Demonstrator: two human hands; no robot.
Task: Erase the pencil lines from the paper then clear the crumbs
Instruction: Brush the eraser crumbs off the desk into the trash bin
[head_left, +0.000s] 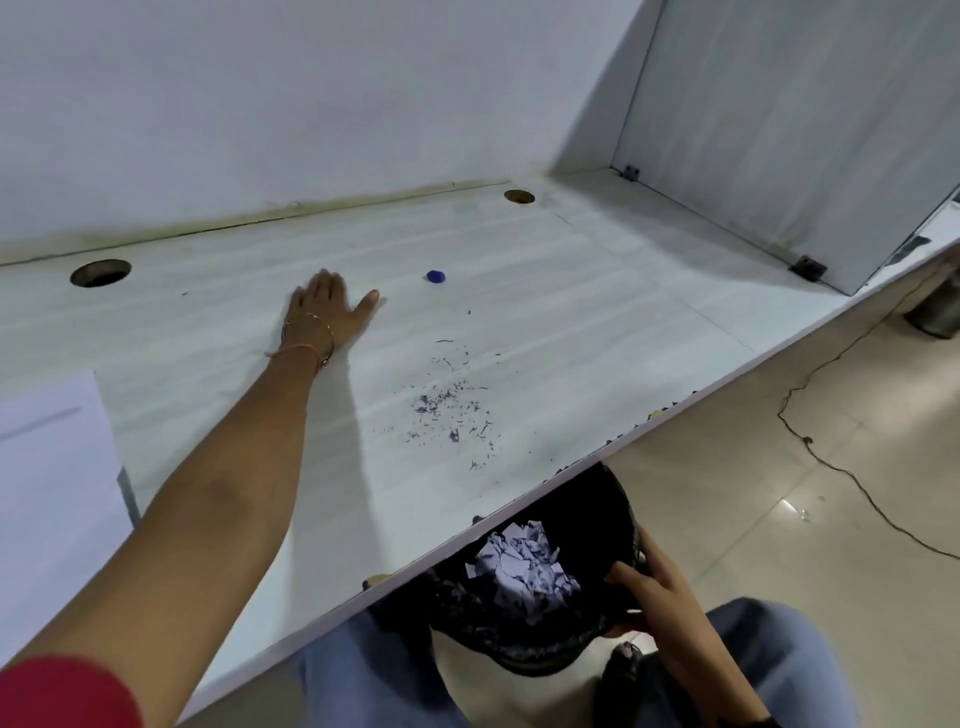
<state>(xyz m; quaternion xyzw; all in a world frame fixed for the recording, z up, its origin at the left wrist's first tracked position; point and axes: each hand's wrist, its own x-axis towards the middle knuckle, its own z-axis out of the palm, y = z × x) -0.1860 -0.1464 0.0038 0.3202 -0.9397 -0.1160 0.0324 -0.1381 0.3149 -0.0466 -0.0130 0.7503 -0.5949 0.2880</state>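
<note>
- The left hand (327, 312) lies palm down on the white surface (597, 291), arm stretched far forward from a red sleeve (62, 691).
- Its fingers (324, 283) are straight and held close together, flat against the surface, with the thumb spread out to the right; they hold nothing.
- Thin bangles (311, 338) sit on that wrist.
- The crumbs (441, 405), bluish-purple shreds, lie scattered on the surface to the right of the left forearm, apart from the hand and nearer the front edge.
- A small blue eraser (436, 276) rests on the surface just to the right of the left thumb, not touching it.
- The paper (52, 467), a white sheet with a faint line, lies at the left edge of the view, beside the left forearm.
- The right hand (654, 582) is below the front edge of the surface and grips the rim of a black bin (597, 499); its fingers (631, 574) curl over the rim, the thumb reaching inside.
- The bin sits partly under the surface edge, below the crumbs, with crumpled paper scraps (524, 566) in it.
- Two round holes (100, 273) (519, 196) are cut in the surface near the wall.
</note>
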